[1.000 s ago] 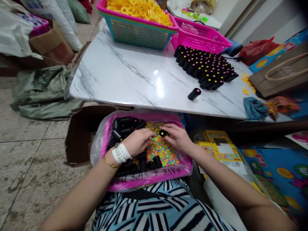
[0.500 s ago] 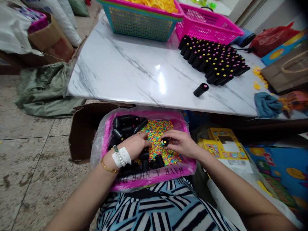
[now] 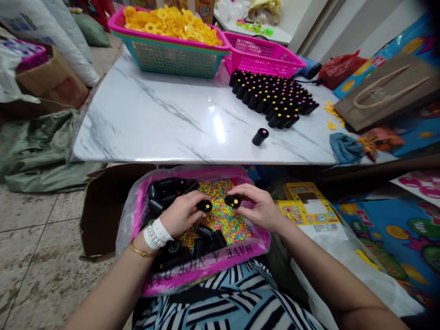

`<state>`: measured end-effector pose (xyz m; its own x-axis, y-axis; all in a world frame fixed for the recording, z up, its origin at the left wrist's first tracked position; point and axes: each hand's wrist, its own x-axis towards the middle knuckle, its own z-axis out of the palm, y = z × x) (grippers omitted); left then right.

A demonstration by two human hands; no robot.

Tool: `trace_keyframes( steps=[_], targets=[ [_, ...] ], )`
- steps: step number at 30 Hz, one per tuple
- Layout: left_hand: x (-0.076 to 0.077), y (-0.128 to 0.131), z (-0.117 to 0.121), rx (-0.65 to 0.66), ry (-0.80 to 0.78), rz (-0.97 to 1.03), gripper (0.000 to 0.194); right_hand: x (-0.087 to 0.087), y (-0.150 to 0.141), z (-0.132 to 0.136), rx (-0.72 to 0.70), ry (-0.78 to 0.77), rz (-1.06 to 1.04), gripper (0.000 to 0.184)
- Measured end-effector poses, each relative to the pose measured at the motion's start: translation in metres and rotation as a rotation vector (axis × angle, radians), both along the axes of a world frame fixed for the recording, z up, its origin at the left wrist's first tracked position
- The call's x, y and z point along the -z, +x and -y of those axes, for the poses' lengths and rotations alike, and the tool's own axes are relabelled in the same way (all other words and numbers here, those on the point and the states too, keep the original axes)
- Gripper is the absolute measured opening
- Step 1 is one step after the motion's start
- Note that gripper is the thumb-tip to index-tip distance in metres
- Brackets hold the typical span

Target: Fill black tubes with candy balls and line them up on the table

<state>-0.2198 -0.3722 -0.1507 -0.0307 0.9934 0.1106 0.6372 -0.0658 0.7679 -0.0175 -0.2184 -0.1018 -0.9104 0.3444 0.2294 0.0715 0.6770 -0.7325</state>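
Note:
Over a pink basket (image 3: pixel 264 238) lined with clear plastic, my left hand (image 3: pixel 184 211) grips a black tube (image 3: pixel 204 206) with a yellow centre. Facing it, my right hand (image 3: pixel 258 207) pinches another black tube (image 3: pixel 233 201), its yellow-centred end turned up toward me. Small coloured beads (image 3: pixel 220 190) cover the basket's right part. Loose black tubes (image 3: pixel 164 184) lie heaped on its left side, and several more lie below my left hand. The two held tubes are apart.
On the white marbled table (image 3: pixel 147 133) stand a block of upright black tubes (image 3: pixel 271 96), a single tube (image 3: pixel 260 136), a basket of yellow rings (image 3: pixel 172 55) and a pink basket (image 3: pixel 261 55). A paper bag (image 3: pixel 385 91) is at right. A cardboard box (image 3: pixel 99 215) sits below the table.
My left hand has come up from among the tubes with a black tube between its fingers. My right hand still holds its tube. The camera view has shifted.

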Motion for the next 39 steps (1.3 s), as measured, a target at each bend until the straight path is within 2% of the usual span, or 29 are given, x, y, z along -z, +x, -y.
trace_keyframes(
  steps=[2,5,8,10,12,17,19,20,23,25,26,29,31,33,36,37,39],
  targets=[
    [0.002,0.0,0.0,-0.007,-0.003,-0.005,0.031,-0.005,0.004,-0.001,0.023,-0.003,0.003,0.031],
    [0.003,0.001,0.001,0.003,0.002,-0.011,0.031,-0.021,0.011,-0.008,0.148,0.015,-0.021,0.03],
    [0.003,0.001,-0.001,0.017,0.015,-0.016,0.031,-0.041,0.017,-0.017,0.27,0.135,-0.095,0.028],
    [0.003,0.001,-0.002,0.012,0.019,-0.026,0.031,-0.046,0.018,-0.02,0.272,0.198,-0.112,0.029],
    [0.003,0.0,-0.003,-0.01,0.012,-0.043,0.029,-0.04,0.015,-0.018,0.225,0.193,-0.081,0.03],
    [0.002,-0.002,-0.003,-0.101,-0.063,-0.046,0.029,-0.011,0.003,0.004,0.002,0.048,0.07,0.03],
    [0.002,-0.002,-0.002,-0.124,-0.084,-0.024,0.03,-0.013,0.004,0.006,-0.002,0.023,0.063,0.031],
    [0.003,-0.002,-0.001,-0.129,-0.089,-0.012,0.03,-0.018,0.005,0.002,0.052,0.03,0.027,0.031],
    [0.005,0.001,-0.001,-0.146,-0.082,0.009,0.029,-0.036,0.013,-0.033,0.409,0.173,-0.139,0.033],
    [0.007,0.003,-0.003,-0.179,-0.067,-0.004,0.028,-0.047,0.015,-0.071,0.672,0.344,-0.182,0.035],
    [0.008,0.004,-0.005,-0.197,-0.059,-0.014,0.029,-0.051,0.014,-0.092,0.758,0.411,-0.154,0.035],
    [0.011,0.005,-0.009,-0.224,-0.033,-0.02,0.032,-0.055,0.006,-0.14,0.816,0.456,0.001,0.029],
    [0.012,0.005,-0.011,-0.246,-0.012,-0.005,0.034,-0.054,0.0,-0.148,0.794,0.451,0.023,0.031],
    [0.012,0.004,-0.011,-0.29,0.008,0.02,0.034,-0.052,-0.002,-0.132,0.81,0.474,-0.055,0.038],
    [0.011,0.004,-0.009,-0.341,0.041,0.116,0.033,-0.04,-0.001,-0.074,0.828,0.504,-0.212,0.035],
    [0.01,0.004,-0.008,-0.345,0.049,0.159,0.033,-0.032,-0.001,-0.052,0.732,0.478,-0.21,0.032],
    [0.009,0.007,-0.008,-0.334,0.048,0.235,0.033,-0.012,-0.005,-0.01,0.337,0.361,-0.059,0.037]
  ],
)
